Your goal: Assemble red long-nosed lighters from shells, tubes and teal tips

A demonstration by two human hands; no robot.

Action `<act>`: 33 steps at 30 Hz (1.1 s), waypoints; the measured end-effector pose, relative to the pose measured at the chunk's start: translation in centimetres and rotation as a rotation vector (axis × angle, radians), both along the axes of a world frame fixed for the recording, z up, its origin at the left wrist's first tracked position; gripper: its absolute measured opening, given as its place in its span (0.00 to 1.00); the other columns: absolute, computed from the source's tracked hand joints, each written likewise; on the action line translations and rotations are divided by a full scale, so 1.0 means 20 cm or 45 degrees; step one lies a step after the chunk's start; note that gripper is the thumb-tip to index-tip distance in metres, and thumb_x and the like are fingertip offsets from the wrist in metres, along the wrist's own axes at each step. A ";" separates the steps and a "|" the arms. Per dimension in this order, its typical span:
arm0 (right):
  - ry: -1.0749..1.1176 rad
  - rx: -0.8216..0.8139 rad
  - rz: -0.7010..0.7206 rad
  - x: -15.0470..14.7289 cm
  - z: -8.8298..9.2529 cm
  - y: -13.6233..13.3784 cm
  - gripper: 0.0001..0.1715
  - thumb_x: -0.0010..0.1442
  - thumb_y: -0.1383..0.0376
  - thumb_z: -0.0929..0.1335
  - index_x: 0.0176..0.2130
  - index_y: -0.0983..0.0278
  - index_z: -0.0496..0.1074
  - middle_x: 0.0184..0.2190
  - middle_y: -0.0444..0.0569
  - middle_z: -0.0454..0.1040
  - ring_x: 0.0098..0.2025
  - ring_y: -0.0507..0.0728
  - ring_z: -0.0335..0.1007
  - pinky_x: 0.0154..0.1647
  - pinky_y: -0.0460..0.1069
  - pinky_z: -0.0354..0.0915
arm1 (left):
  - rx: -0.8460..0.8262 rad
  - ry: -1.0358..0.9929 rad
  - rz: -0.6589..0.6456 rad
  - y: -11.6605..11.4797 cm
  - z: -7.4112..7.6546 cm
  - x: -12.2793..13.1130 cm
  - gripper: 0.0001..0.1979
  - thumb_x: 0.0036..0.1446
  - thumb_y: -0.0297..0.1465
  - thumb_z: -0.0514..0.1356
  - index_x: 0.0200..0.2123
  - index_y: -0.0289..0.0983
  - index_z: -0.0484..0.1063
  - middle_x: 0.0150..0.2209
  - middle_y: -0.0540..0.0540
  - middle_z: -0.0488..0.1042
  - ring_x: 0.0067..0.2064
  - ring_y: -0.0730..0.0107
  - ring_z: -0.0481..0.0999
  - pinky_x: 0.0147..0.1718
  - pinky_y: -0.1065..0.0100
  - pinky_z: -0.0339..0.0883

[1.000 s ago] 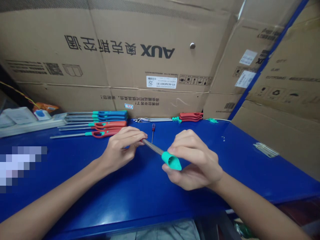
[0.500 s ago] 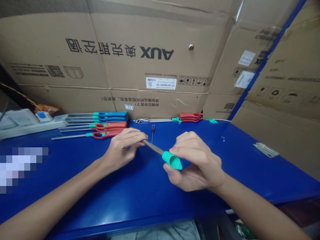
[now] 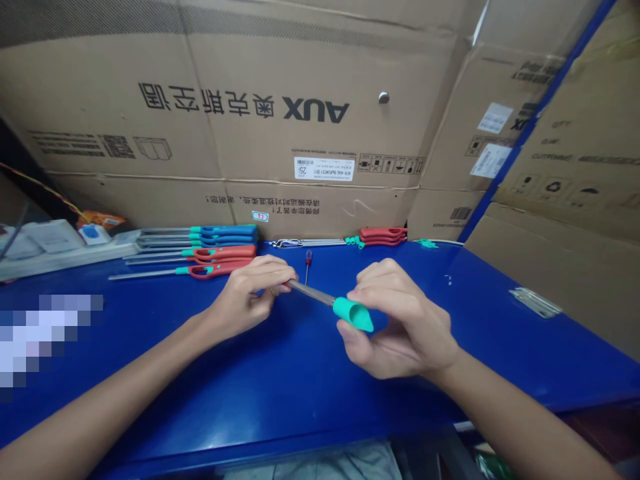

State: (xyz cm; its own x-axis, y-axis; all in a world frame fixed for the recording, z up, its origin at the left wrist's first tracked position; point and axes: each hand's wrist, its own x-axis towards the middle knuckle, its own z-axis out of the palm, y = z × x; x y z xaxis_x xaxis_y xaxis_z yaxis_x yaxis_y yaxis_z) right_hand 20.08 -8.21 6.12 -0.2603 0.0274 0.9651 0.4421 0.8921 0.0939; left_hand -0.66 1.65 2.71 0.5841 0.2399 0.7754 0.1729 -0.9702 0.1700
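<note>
A thin metal tube (image 3: 314,294) runs between my hands above the blue table (image 3: 280,393). My left hand (image 3: 257,290) pinches its far end, where a bit of red shows at the fingertips. On the near end of the tube sits a green open-ended sleeve (image 3: 353,313) with a pointed tip. My right hand (image 3: 405,320) has its thumb and forefinger around this green sleeve, one on each side.
Red lighters (image 3: 220,268) and blue lighters (image 3: 230,233) lie at the back left beside a white power strip (image 3: 115,245). A small screwdriver (image 3: 309,260), metal tubes (image 3: 320,242), red handles (image 3: 383,235) and green parts (image 3: 426,243) lie behind my hands. Metal strips (image 3: 536,302) rest at right.
My right hand and the green sleeve have shifted slightly right and up. The tube now lies at a flatter angle. My left hand has hardly moved.
</note>
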 end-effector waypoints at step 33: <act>0.863 -1.198 0.366 0.20 0.09 0.17 0.03 0.43 0.66 0.73 0.23 0.64 0.76 0.15 0.42 0.69 0.15 0.47 0.58 0.13 0.43 0.53 | -0.537 0.452 -0.103 -0.12 0.21 -0.07 0.15 0.63 0.34 0.53 0.26 0.35 0.72 0.22 0.50 0.69 0.23 0.75 0.67 0.22 0.73 0.58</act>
State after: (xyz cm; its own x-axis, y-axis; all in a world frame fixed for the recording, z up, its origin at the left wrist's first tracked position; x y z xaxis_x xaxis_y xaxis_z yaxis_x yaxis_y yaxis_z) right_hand 24.01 -4.90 7.95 0.1818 0.8214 0.5407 -0.0780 0.5601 -0.8247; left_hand -2.15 -0.68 6.86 0.8215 0.4303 0.3741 0.2182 -0.8433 0.4911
